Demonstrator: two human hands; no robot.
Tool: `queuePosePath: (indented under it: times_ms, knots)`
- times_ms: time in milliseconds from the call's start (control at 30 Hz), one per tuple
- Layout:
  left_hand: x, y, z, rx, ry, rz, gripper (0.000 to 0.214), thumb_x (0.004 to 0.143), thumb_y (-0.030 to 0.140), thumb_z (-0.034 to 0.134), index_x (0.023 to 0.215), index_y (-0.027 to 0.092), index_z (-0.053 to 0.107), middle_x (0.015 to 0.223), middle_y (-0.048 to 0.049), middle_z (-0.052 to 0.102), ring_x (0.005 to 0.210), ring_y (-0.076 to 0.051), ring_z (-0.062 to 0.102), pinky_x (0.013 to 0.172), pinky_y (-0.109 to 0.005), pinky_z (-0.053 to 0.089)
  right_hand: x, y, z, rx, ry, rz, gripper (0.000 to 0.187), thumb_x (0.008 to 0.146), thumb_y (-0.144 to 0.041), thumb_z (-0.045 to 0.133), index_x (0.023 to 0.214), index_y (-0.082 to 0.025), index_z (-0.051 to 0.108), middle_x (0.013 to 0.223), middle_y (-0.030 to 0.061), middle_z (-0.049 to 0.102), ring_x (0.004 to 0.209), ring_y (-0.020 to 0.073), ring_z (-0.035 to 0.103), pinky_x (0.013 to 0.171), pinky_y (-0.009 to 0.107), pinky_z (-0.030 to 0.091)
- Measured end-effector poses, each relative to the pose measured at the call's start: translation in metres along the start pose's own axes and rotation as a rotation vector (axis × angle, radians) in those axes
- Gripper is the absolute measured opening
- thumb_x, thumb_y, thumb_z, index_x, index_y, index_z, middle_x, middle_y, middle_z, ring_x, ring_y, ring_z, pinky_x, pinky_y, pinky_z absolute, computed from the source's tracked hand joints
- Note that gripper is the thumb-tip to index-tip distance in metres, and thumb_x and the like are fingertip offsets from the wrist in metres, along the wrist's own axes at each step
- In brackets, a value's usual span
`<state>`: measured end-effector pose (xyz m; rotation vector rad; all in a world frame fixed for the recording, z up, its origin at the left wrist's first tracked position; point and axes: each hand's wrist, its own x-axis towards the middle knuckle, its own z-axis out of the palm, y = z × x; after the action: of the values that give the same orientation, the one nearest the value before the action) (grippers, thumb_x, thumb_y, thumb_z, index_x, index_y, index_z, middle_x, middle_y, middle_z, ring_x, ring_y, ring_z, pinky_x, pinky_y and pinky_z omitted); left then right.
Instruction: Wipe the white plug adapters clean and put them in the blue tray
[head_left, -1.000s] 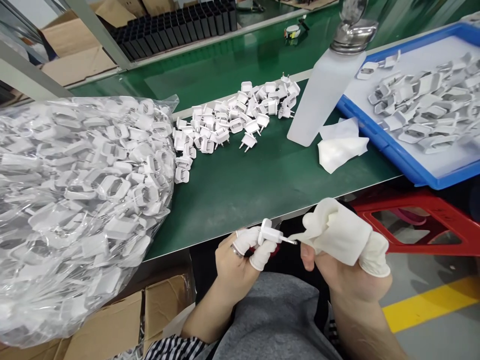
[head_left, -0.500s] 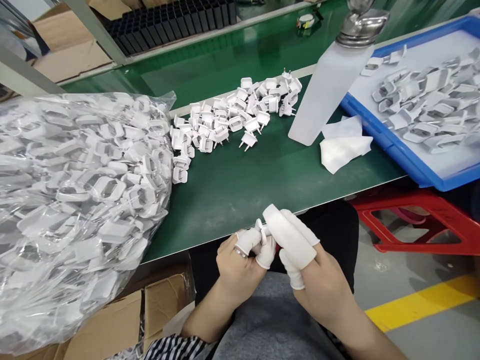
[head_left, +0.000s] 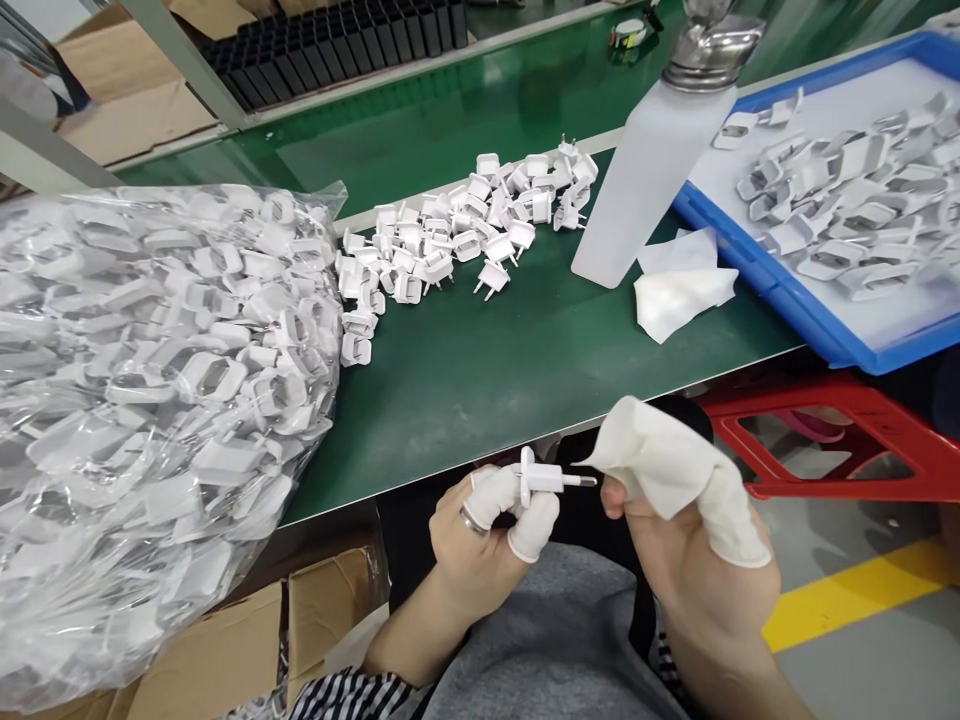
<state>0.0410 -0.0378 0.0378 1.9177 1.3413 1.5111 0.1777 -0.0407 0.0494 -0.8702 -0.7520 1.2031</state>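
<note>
My left hand [head_left: 484,520], with white finger cots and a ring, pinches a small white plug part [head_left: 541,478] just off the table's near edge, its metal pins pointing right. My right hand [head_left: 686,530], also in finger cots, is closed on a white wipe cloth [head_left: 651,452] whose tip sits just right of the pin ends. A heap of loose white plug parts [head_left: 465,232] lies on the green mat [head_left: 517,360] further back.
A big clear bag of white plug parts [head_left: 150,400] fills the left. A white dispenser bottle [head_left: 649,180] and folded wipes [head_left: 679,290] stand at the right, beside a blue tray [head_left: 780,290] of parts. A red stool [head_left: 840,440] and cardboard boxes [head_left: 247,640] sit below.
Half a second ago my right hand's cloth-covered fingers were over the plug's pins. They have drawn back to the right, baring the pins. My left hand has held the plug still.
</note>
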Motion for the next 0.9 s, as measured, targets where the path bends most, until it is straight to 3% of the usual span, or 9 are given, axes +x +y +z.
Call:
queuePosePath:
  times_ms: [100, 233, 333, 400, 533, 667, 733, 800, 900]
  knots:
    - [-0.002, 0.0, 0.0, -0.007, -0.009, -0.022, 0.009, 0.073, 0.013, 0.057, 0.078, 0.02, 0.057, 0.056, 0.0038, 0.058, 0.049, -0.009, 0.054, 0.049, -0.019, 0.046, 0.007, -0.007, 0.001, 0.125, -0.002, 0.078, 0.025, 0.082, -0.038, 0.047, 0.086, -0.023, 0.066, 0.077, 0.0031, 0.068, 0.055, 0.0135, 0.059, 0.042, 0.023, 0.048]
    - [0.002, 0.0, 0.0, -0.013, -0.045, -0.016, 0.004, 0.073, 0.015, 0.058, 0.073, 0.019, 0.059, 0.052, 0.0039, 0.056, 0.045, -0.008, 0.051, 0.047, -0.019, 0.044, 0.01, -0.012, -0.002, 0.169, -0.196, 0.233, 0.031, 0.081, -0.043, 0.047, 0.095, -0.023, 0.065, 0.076, 0.0053, 0.069, 0.057, 0.0171, 0.062, 0.036, 0.023, 0.048]
    - [0.01, -0.004, 0.001, -0.033, -0.175, -0.062, 0.005, 0.074, 0.016, 0.058, 0.074, 0.018, 0.063, 0.05, 0.0043, 0.055, 0.044, -0.007, 0.049, 0.044, -0.017, 0.041, 0.011, -0.014, -0.003, 0.039, -0.357, 0.308, 0.032, 0.081, -0.043, 0.048, 0.086, -0.018, 0.067, 0.07, 0.0065, 0.068, 0.058, 0.0179, 0.063, 0.043, 0.025, 0.05]
    - [0.015, -0.007, 0.003, -0.062, -0.286, -0.11, 0.012, 0.077, 0.017, 0.055, 0.082, 0.018, 0.065, 0.056, 0.0024, 0.06, 0.049, -0.009, 0.054, 0.047, -0.018, 0.044, 0.014, -0.018, -0.006, -0.126, -0.355, 0.263, 0.033, 0.081, -0.042, 0.049, 0.073, -0.016, 0.068, 0.061, 0.0051, 0.066, 0.055, 0.016, 0.061, 0.049, 0.026, 0.049]
    - [0.019, -0.013, 0.014, -0.202, -0.32, -0.172, 0.028, 0.08, 0.026, 0.051, 0.105, 0.02, 0.06, 0.076, -0.0028, 0.068, 0.068, -0.015, 0.062, 0.063, -0.025, 0.05, 0.044, -0.044, -0.026, -0.402, -0.104, -0.028, 0.034, 0.075, -0.043, 0.056, 0.056, -0.016, 0.061, 0.058, 0.0016, 0.063, 0.054, 0.0127, 0.058, 0.054, 0.025, 0.047]
    - [0.018, -0.013, 0.023, -0.262, -0.264, -0.282, 0.03, 0.08, 0.029, 0.051, 0.107, 0.02, 0.06, 0.08, -0.0037, 0.068, 0.072, -0.016, 0.062, 0.067, -0.028, 0.05, 0.12, -0.103, -0.053, -0.668, 0.222, -0.404, 0.027, 0.075, -0.034, 0.056, 0.06, -0.013, 0.063, 0.054, -0.0027, 0.06, 0.056, 0.0106, 0.059, 0.061, 0.025, 0.047]
    - [0.016, -0.012, 0.024, -0.256, -0.3, -0.292, 0.027, 0.079, 0.029, 0.052, 0.103, 0.019, 0.062, 0.078, -0.0035, 0.069, 0.071, -0.016, 0.063, 0.065, -0.028, 0.051, 0.161, -0.133, -0.062, -0.724, 0.289, -0.405, 0.039, 0.08, -0.03, 0.039, 0.059, -0.007, 0.064, 0.058, -0.0012, 0.062, 0.065, 0.0129, 0.063, 0.064, 0.028, 0.043]
    - [0.013, -0.014, 0.025, -0.247, -0.303, -0.289, 0.026, 0.079, 0.028, 0.053, 0.1, 0.019, 0.063, 0.08, -0.0038, 0.069, 0.072, -0.017, 0.064, 0.066, -0.028, 0.052, 0.188, -0.15, -0.066, -0.727, 0.331, -0.409, 0.024, 0.077, -0.022, 0.047, 0.068, -0.009, 0.066, 0.065, 0.0007, 0.065, 0.069, 0.0153, 0.065, 0.064, 0.029, 0.046]
    - [0.011, -0.021, 0.025, -0.22, -0.242, -0.268, 0.025, 0.08, 0.029, 0.051, 0.1, 0.019, 0.063, 0.082, -0.0046, 0.069, 0.076, -0.017, 0.064, 0.069, -0.028, 0.052, 0.187, -0.137, -0.066, -0.691, 0.384, -0.462, 0.021, 0.076, -0.03, 0.053, 0.079, -0.014, 0.066, 0.076, 0.0026, 0.068, 0.077, 0.0199, 0.064, 0.068, 0.035, 0.05]
